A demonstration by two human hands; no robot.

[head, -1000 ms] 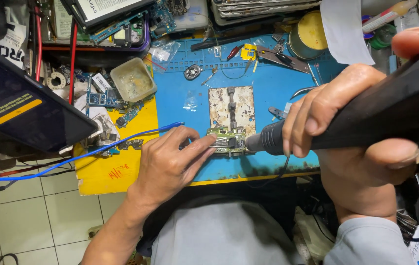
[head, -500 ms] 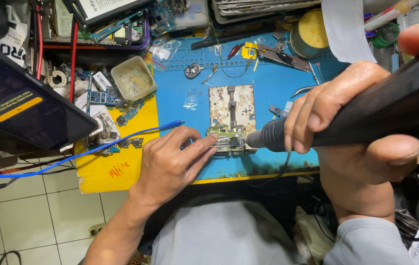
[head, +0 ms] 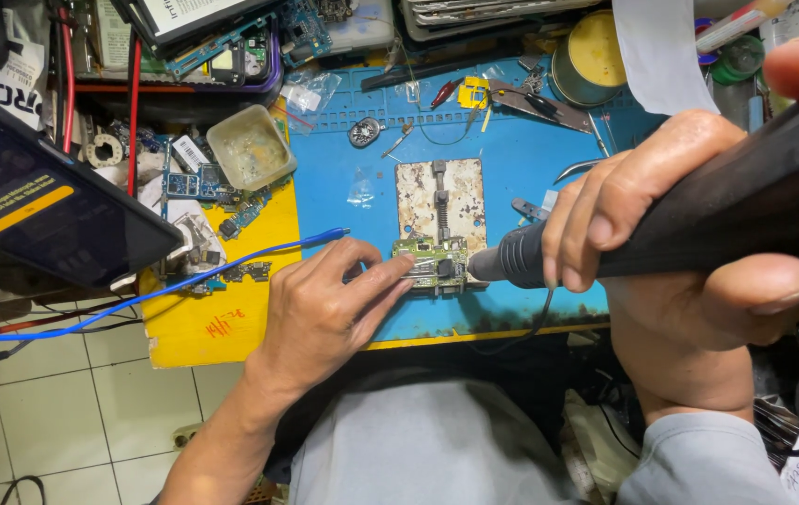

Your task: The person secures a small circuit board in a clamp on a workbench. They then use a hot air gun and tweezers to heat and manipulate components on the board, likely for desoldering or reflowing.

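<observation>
Centrally, near the front edge of the blue mat, a small green board sits clamped in a worn metal holder. The left hand lies flat on the mat with its fingers loosely spread; the fingertips press on the board's left end and grip nothing. The right hand is closed around the thick black handle of a hot-air tool, thumb underneath, fingers wrapped over the top. The tool's nozzle points left and ends just beside the board's right end; contact cannot be confirmed.

A blue cable runs from the left side across the yellow mat and ends just behind the left hand. An empty plastic tray stands at the back of the yellow mat, with loose board scraps near it. Tweezers and a round tin lie at the blue mat's rear right corner. A dark tablet overhangs the left edge of the worktop.
</observation>
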